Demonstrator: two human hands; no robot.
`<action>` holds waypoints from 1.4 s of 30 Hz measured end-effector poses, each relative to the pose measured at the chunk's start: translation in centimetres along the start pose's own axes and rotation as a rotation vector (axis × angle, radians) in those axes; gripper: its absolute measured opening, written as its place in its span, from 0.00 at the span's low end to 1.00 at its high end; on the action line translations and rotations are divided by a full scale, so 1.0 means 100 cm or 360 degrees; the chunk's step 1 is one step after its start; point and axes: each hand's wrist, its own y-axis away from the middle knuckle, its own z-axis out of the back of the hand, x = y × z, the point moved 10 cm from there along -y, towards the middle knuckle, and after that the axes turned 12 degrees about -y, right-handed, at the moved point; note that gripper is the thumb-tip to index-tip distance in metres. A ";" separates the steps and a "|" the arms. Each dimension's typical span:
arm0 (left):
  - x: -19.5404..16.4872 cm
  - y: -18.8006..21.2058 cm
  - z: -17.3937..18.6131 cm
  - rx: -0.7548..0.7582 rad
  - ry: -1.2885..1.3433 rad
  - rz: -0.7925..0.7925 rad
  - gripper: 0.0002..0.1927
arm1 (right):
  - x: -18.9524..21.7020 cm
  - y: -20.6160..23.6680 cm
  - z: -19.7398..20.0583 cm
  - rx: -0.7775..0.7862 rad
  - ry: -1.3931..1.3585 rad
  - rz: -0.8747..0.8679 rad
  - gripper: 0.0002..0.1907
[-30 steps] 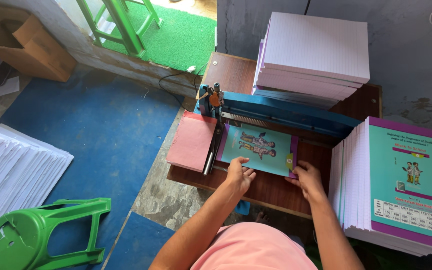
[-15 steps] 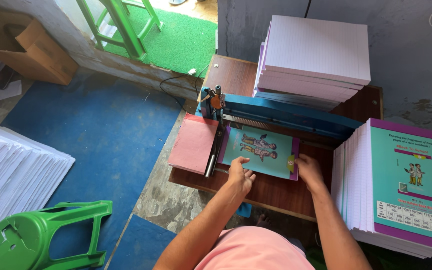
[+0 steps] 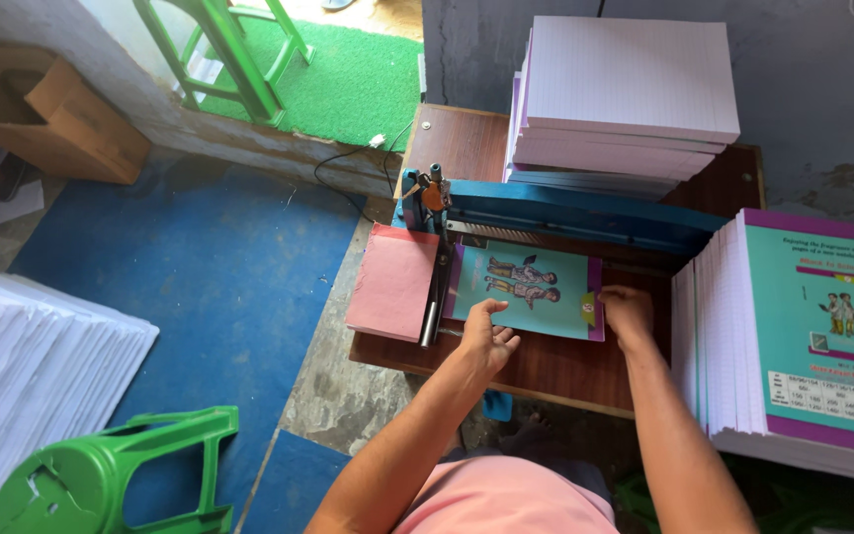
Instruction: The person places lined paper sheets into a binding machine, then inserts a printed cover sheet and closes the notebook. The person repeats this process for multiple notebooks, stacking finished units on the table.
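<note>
booklet (image 3: 526, 290) on table (image 3: 565, 366) | machine (image 3: 565, 213) behind | paper stack (image 3: 625, 94) further behind | notebook pile (image 3: 793, 336) right

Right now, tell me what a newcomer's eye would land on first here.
The teal notebook at the centre of the wooden table, pressed flat by the left hand and the right hand against the blue machine. Tall stacks of notebooks stand to the right and behind, and a green stool lies at the bottom left.

Soft daylight comes in from the top left, bright on the green mat (image 3: 348, 79). The picture is sharp, with bent edges and only faint shadows.
</note>
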 end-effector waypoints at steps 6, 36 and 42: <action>0.000 0.001 0.000 0.0008 -0.0021 0.0003 0.51 | -0.001 -0.001 -0.003 0.0069 -0.0242 -0.0030 0.11; -0.007 0.011 -0.005 -0.0057 -0.0124 0.0036 0.45 | 0.009 0.010 -0.004 0.0036 -0.0168 -0.0021 0.11; -0.005 0.007 -0.003 -0.0020 -0.0139 -0.0020 0.39 | 0.008 0.010 -0.003 0.0029 -0.0200 -0.0012 0.11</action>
